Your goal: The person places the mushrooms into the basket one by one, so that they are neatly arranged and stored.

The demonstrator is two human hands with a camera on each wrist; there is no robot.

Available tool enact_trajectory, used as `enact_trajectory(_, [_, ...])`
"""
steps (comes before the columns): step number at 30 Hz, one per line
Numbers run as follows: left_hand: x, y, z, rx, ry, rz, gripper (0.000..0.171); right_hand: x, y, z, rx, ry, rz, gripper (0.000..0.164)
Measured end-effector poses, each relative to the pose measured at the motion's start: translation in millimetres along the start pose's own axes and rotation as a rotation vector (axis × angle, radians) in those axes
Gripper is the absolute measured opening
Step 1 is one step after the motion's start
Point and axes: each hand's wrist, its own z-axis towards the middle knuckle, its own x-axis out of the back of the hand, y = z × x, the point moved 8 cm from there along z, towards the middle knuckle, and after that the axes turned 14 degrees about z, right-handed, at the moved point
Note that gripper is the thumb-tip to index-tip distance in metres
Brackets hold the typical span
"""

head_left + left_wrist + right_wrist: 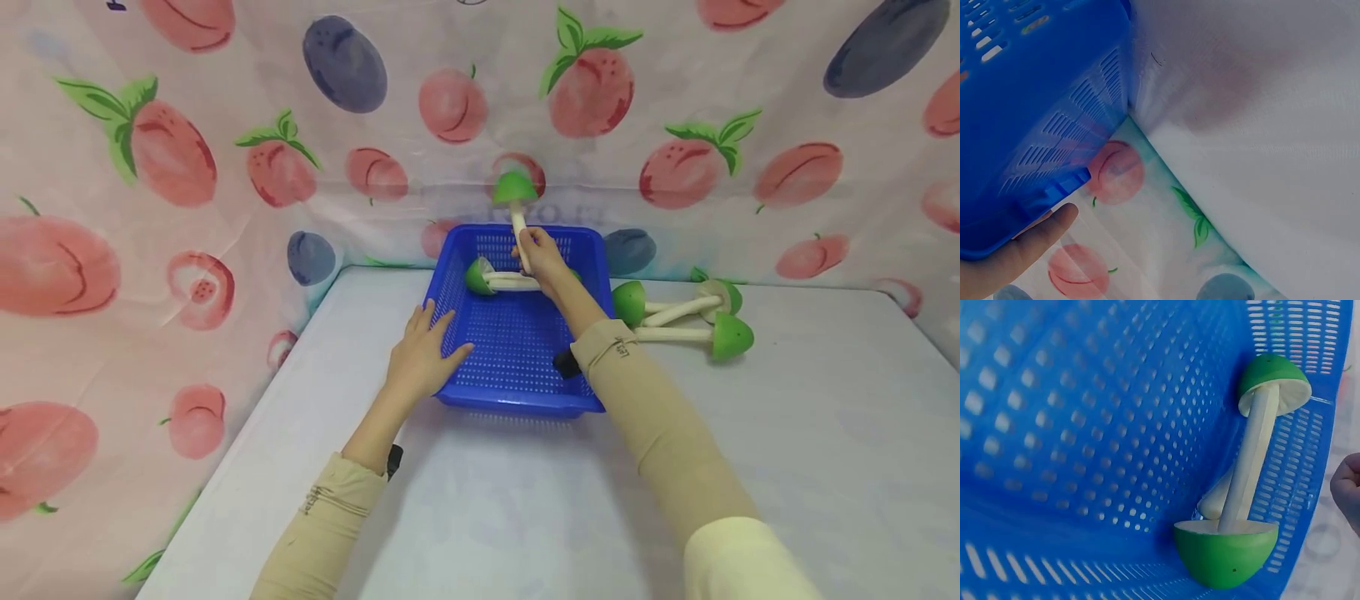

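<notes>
Above the blue plastic basket's (517, 401) far edge, a green-capped, white-stemmed mushroom (515, 190), pinched by the right grip (542, 257), left grip (417, 358) spread, could be dropped outside through stem slippage.

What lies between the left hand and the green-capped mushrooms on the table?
In the head view, the blue basket lies between the left hand and those mushrooms, with the right sleeve crossing over its right side.

White tabletop (480, 508), blue basket (517, 401), green-capped mushrooms (678, 313) beside it
</notes>
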Motion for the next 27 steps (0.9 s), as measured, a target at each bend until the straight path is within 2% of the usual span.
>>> enact_trajectory(3, [0.0,0.1,-0.6,0.0,-0.002,-0.002,0.069,-1.7,5.3,9.3,0.055,-0.049,-0.158,0.044])
enact_trajectory(6, [0.2,0.0,-1.1,0.003,-0.002,0.003,0.069,-3.5,13.9,22.8,0.147,-0.143,-0.325,0.045])
enact_trajectory(8, [-0.5,0.3,-0.7,0.003,-0.005,0.004,0.069,3.0,29.2,46.3,0.25,-0.194,-0.384,0.045])
enact_trajectory(11, [-1.5,2.2,0.0,-0.006,-0.004,0.005,0.068,11.2,47.2,73.1,0.354,-0.28,-0.424,0.043])
enact_trajectory(13, [-1.7,3.6,0.0,-0.01,-0.003,0.0,0.068,9.6,49.5,74.1,0.377,-0.303,-0.468,0.038])
enact_trajectory(16, [-1.9,3.8,-1.0,-0.007,-0.005,-0.007,0.068,-8.8,29.7,36.4,0.359,-0.332,-0.561,0.03])
enact_trajectory(17, [-1.6,3.5,-1.5,-0.004,-0.006,-0.007,0.068,-16.9,19.6,16.7,0.331,-0.325,-0.602,0.03])
enact_trajectory(19, [-0.8,2.4,-2.1,-0.003,-0.005,-0.006,0.068,-22.0,13.8,4.6,0.329,-0.337,-0.635,0.029])
enact_trajectory(22, [0.8,1.3,-2.0,-0.004,0.0,-0.003,0.068,-20.8,12.1,3.0,0.343,-0.337,-0.654,0.029])
enact_trajectory(24, [1.5,1.0,-1.5,-0.008,0.006,-0.001,0.068,-14.8,18.7,14.4,0.344,-0.342,-0.668,0.029])
enact_trajectory(27, [0.9,0.3,-1.3,-0.004,0.003,-0.003,0.068,-13.5,20.7,15.2,0.322,-0.355,-0.679,0.028])
